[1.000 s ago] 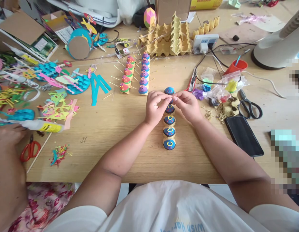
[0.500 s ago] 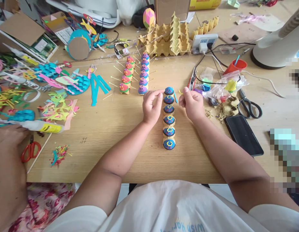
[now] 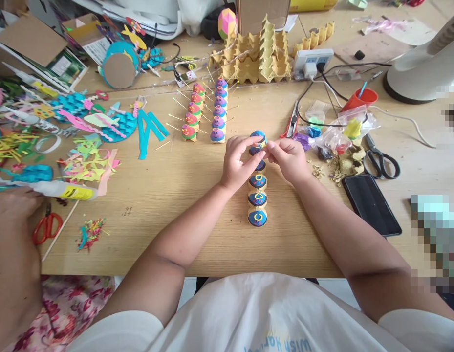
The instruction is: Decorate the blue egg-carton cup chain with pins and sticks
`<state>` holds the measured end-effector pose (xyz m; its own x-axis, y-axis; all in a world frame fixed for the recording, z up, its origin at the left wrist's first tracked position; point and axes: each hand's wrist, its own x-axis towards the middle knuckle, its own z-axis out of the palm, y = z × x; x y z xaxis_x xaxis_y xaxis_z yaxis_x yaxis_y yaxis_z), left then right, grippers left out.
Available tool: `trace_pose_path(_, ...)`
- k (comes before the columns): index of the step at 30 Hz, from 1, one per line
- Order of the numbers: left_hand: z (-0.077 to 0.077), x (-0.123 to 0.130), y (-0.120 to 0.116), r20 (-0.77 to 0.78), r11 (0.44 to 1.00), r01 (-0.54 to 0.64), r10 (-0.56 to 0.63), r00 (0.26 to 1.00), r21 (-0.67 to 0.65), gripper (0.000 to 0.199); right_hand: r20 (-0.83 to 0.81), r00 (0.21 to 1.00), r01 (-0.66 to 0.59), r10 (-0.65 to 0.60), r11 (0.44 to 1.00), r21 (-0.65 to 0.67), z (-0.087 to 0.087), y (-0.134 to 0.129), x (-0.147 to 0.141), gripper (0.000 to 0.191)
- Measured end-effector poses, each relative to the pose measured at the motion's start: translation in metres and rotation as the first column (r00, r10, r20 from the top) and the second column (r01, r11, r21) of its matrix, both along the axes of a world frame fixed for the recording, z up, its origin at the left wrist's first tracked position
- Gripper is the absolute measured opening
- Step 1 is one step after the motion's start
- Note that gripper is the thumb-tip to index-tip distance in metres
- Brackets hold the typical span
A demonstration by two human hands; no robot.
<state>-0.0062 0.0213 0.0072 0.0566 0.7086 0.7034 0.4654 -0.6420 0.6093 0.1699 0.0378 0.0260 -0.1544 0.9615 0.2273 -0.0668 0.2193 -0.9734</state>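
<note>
A row of blue-topped egg-carton cups (image 3: 257, 199) runs front to back on the table, with yellow clay rings and small red dots on several of them. Over the row's far end, my left hand (image 3: 238, 161) reaches in from the left, thumb and forefinger apart around the second cup. My right hand (image 3: 288, 159) comes from the right, its fingers pinched close to my left fingertips. A bit of yellow shows by the fingertips, but what the right hand grips is too small to make out. Part of the far cups is hidden by my fingers.
Two finished-looking cup rows, red-green (image 3: 192, 117) and purple (image 3: 218, 117), stand behind left with sticks. Scissors (image 3: 380, 159), a phone (image 3: 371, 204) and a red cutter (image 3: 292, 121) lie right. Another person's arm (image 3: 14, 254) rests at left near orange-handled scissors (image 3: 47, 227).
My right hand has moved left, bringing its pinched fingers to the row. My left hand has shifted slightly right over the far cups. The yellow piece at my right fingertips is now mostly hidden.
</note>
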Motion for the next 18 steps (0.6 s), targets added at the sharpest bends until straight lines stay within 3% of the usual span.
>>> trace_pose_path(6,0.0012,0.0011,0.0005,-0.05,0.999,0.041,-0.041,0.998,-0.01,0.035,0.115,0.993,-0.016,0.009,0.998,0.063,0.0045,-0.0018,0.0018,0.073)
trace_pose_path(18,-0.004,0.0019,0.0008,0.085,0.997,0.041,-0.035,0.996,-0.068,0.036,0.116,0.992,-0.06,0.051,0.995,0.078,0.0069,-0.0038,0.0002,0.075)
